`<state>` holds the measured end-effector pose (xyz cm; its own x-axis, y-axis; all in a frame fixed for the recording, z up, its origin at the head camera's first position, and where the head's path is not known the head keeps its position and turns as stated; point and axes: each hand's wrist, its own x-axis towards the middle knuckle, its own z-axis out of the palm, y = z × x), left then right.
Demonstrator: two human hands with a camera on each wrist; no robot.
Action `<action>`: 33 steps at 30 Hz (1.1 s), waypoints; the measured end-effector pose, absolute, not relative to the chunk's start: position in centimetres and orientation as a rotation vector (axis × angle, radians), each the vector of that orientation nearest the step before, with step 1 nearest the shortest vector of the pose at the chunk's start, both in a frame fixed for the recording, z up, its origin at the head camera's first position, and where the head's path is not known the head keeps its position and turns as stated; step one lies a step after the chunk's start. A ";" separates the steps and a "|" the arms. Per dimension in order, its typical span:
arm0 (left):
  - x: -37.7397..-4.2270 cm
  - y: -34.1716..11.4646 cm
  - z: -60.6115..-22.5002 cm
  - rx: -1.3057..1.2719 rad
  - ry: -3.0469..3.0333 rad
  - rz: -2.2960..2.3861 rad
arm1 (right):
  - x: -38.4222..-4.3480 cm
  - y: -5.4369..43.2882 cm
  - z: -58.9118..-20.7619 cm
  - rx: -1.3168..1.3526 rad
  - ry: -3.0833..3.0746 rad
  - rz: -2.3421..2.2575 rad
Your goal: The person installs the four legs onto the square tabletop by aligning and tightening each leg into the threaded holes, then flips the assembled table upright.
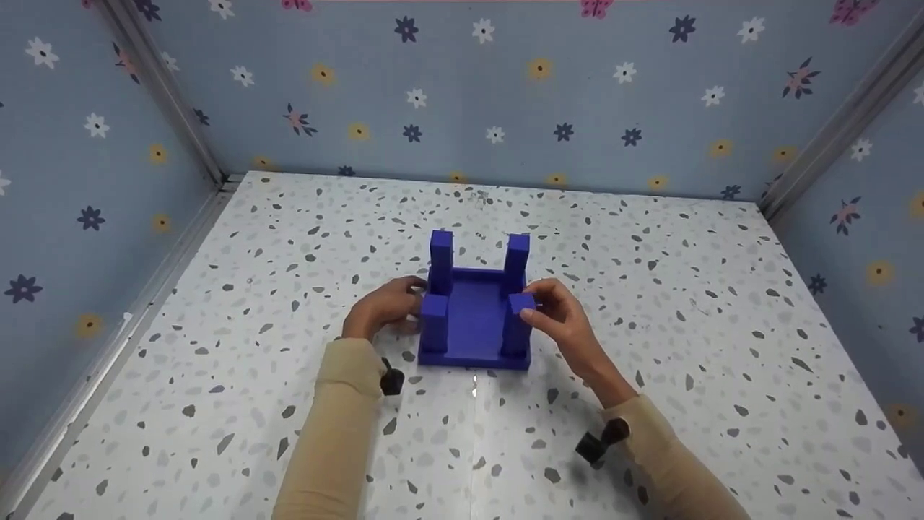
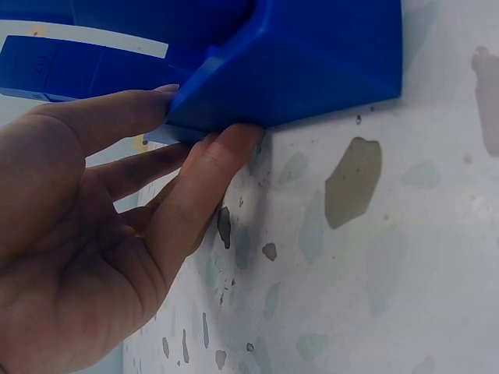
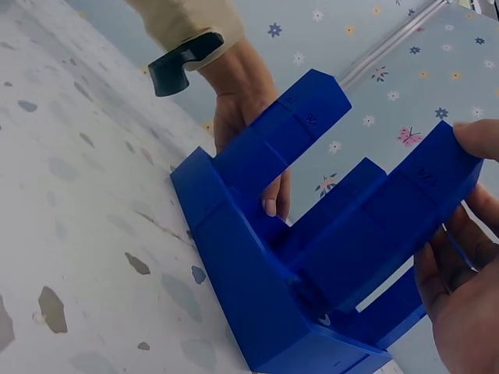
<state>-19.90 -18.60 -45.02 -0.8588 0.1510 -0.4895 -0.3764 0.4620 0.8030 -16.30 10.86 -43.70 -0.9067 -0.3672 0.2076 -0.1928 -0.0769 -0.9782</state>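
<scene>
A blue plastic piece like an upturned toy table stands on the speckled tabletop, its shallow rimmed base (image 1: 473, 318) down and a square post rising at each corner. My right hand (image 1: 567, 321) pinches the top of the near right post (image 3: 398, 210), thumb on one face and fingers on another. Small raised marks show on the posts in the right wrist view. At the left side of the base, my left hand (image 1: 390, 303) holds the edge with bent fingers. Its fingertips (image 2: 242, 139) meet the blue wall low down, close to the tabletop.
Speckled white tabletop (image 1: 289, 238) surrounds the piece. Flower-patterned blue panels (image 1: 462, 94) enclose the back and both sides, with metal posts (image 1: 173, 94) at the corners. Black wrist mounts (image 1: 392, 379) stick out from both sleeves.
</scene>
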 end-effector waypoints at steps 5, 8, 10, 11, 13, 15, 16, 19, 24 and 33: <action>-19.9 -18.5 -44.9 -0.164 2.225 1.398 | -16.3 10.8 -43.8 -0.655 2.129 -2.114; -19.8 -18.5 -44.8 -0.157 2.230 1.404 | -16.3 10.7 -43.9 -0.697 2.189 -2.115; -19.8 -18.5 -44.7 -0.154 2.231 1.405 | -16.2 10.6 -44.0 -0.717 2.228 -2.119; -19.8 -18.5 -44.8 -0.147 2.234 1.403 | -16.2 10.5 -44.0 -0.719 2.247 -2.118; -19.8 -18.5 -44.8 -0.137 2.239 1.398 | -16.1 10.4 -44.1 -0.715 2.277 -2.118; -19.8 -18.6 -44.9 -0.124 2.249 1.388 | -16.0 10.3 -44.1 -0.698 2.301 -2.113; -19.8 -18.6 -44.9 -0.120 2.257 1.381 | -15.9 10.2 -44.1 -0.689 2.316 -2.107; -19.8 -18.7 -44.8 -0.108 2.276 1.361 | -15.7 10.0 -43.8 -0.661 2.368 -2.083; -19.8 -18.7 -44.8 -0.103 2.291 1.339 | -14.7 9.6 -42.4 -0.669 2.468 -2.027; -19.8 -18.6 -44.8 -0.115 2.264 1.367 | -14.1 9.4 -41.7 -0.716 2.517 -2.010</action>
